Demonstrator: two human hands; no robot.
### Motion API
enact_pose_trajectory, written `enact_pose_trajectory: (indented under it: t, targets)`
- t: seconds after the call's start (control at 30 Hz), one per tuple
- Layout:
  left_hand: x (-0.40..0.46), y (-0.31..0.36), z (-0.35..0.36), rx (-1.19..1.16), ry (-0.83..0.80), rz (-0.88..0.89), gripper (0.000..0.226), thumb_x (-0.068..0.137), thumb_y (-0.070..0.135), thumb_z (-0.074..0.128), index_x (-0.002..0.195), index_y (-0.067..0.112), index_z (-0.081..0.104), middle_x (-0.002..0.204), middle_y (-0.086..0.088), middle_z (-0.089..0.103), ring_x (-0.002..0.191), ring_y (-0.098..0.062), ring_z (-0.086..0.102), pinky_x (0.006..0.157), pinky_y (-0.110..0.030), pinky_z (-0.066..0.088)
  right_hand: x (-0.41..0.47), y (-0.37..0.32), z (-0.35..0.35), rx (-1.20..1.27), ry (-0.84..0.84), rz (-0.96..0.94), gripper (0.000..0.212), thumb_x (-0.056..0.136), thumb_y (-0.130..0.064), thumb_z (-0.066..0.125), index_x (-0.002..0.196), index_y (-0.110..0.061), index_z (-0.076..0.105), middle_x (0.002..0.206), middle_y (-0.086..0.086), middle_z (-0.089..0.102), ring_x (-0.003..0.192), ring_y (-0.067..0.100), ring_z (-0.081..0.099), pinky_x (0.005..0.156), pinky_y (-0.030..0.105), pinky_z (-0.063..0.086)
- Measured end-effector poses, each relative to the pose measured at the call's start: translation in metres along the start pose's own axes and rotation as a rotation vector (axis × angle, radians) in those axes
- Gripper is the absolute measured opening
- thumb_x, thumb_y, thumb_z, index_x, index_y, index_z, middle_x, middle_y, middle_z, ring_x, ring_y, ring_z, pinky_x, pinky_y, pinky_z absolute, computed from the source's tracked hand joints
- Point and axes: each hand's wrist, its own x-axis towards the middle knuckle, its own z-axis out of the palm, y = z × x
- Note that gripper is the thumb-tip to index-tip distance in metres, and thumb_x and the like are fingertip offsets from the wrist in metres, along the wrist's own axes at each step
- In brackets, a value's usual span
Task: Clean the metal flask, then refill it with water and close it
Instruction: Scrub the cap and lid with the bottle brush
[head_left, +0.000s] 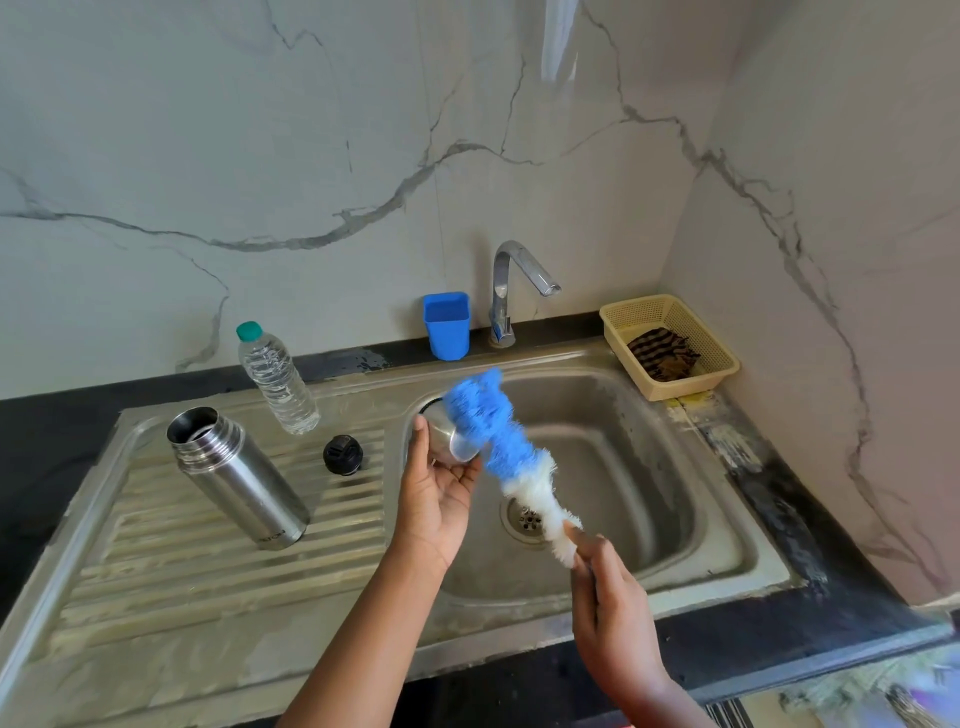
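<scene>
Cleaning step in hand: left hand (441, 493) cups the steel cap (451, 436) over the sink (727, 561), right hand (610, 603) grips the brush (498, 441) against it; flask (239, 475) stands open on the drainer, stopper (342, 453) beside, so next comes rinsing.

Bare arms over the sink

Both forearms are showing bare, with the left hand (434, 496) and right hand (610, 605) wearing no sleeves, gloves, or jewellery.
</scene>
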Motion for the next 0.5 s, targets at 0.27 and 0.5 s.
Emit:
enact_pose_trajectory:
  t: [0.27,0.5]
  targets:
    - [0.006,0.005,-0.003,-0.097,-0.014,-0.009,0.047,0.098,0.047,0.047,0.115,0.008,0.066,0.111,-0.014,0.07,0.101,-0.023,0.068,0.089,-0.038,0.057,-0.025,0.001,-0.005,-0.019,-0.057,0.022,0.031,0.1,-0.024,0.048,0.121,-0.047,0.048,0.088,-0.031,0.053,0.058,0.002,0.052,0.053,0.012,0.041]
    - [0.0,-0.008,0.002,-0.058,-0.016,-0.037,0.03,0.092,0.04,0.056,0.081,0.012,0.061,0.09,-0.016,0.063,0.087,-0.025,0.065,0.08,-0.036,0.056,-0.009,0.0,-0.001,-0.045,-0.008,0.049,0.041,0.097,-0.011,0.049,0.122,-0.043,0.047,0.071,-0.025,0.05,0.05,-0.004,0.041,0.05,0.009,0.036]
